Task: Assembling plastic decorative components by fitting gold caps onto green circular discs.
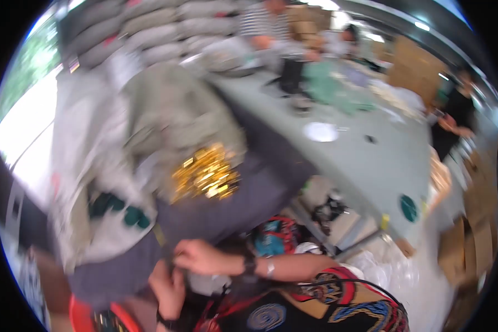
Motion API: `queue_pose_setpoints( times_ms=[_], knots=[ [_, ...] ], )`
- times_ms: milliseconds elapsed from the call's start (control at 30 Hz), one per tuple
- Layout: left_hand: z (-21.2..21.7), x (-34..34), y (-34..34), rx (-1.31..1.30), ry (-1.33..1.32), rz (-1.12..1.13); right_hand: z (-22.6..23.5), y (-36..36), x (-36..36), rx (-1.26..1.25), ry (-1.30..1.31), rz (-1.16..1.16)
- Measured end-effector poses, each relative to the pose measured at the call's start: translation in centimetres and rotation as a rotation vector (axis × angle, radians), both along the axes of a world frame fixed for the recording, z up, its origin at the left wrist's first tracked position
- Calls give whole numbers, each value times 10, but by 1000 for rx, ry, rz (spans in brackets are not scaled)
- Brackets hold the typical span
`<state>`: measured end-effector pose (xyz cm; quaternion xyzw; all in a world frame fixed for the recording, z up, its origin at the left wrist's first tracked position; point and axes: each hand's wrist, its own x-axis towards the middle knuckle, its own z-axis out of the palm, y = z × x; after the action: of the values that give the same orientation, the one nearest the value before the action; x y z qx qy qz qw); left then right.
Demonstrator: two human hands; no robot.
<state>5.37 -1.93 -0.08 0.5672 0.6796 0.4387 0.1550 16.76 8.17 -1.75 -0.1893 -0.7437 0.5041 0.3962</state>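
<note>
My right hand reaches in from the right, its fingers bent together beside my left hand. Both are closed and almost touch at the near edge of a dark grey cloth. Whatever they pinch is too small and blurred to name. Just beyond my fingers a short yellow strip lies on the cloth. Shiny gold foil pieces spill from the mouth of a grey-beige sack. Left of it, a whitish woven sack lies open, with dark green round pieces inside.
A red tub with small things in it stands by my left forearm. To the right runs a long grey-green table with a white disc. Cardboard boxes stand at the far right. Stacked sacks and several people are beyond.
</note>
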Motion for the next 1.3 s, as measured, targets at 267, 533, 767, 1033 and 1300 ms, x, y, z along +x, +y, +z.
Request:
queue_pose_setpoints(
  times_ms=[267, 533, 767, 1033, 1300],
  knots=[
    [-23, -99, -92, 127, -955, 410, 7, 26, 7, -224, -169, 92],
    [-66, -236, -251, 301, -643, 876, -19, 106, 31, -131, -216, -94],
    [-43, -236, -148, 364, -561, 907, -37, 115, 39, 59, -193, -263],
    [-11, -206, 40, 65, 236, 354, -28, 91, 32, 543, -270, -426],
    [-15, -246, 149, -357, 592, 529, -11, 76, 29, 739, -413, -470]
  ],
)
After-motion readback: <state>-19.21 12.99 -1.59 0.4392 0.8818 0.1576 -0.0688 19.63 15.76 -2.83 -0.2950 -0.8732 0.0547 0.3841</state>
